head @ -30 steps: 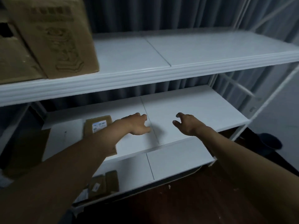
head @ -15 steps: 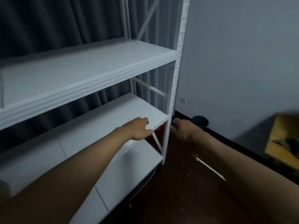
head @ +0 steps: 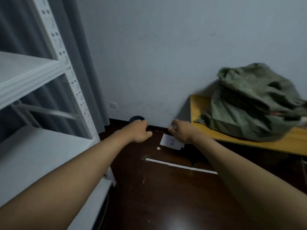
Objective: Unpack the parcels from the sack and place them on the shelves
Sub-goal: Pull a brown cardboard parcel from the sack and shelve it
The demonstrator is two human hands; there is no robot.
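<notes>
Your left hand (head: 138,131) and right hand (head: 180,131) hang mid-frame over the dark floor, fingers loosely curled, holding nothing. The sack (head: 252,103) slumps on the yellow table (head: 199,103) at right; the shelves (head: 25,75) stand at left. Reach right with both hands, spread the sack's mouth, and lift one parcel out squarely. No parcels are visible yet.

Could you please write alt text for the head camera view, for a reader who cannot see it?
Two bare arms reach forward over a dark floor, left hand and right hand empty, toward a green sack slumped on a yellow table at right. White shelves stand at left.
</notes>
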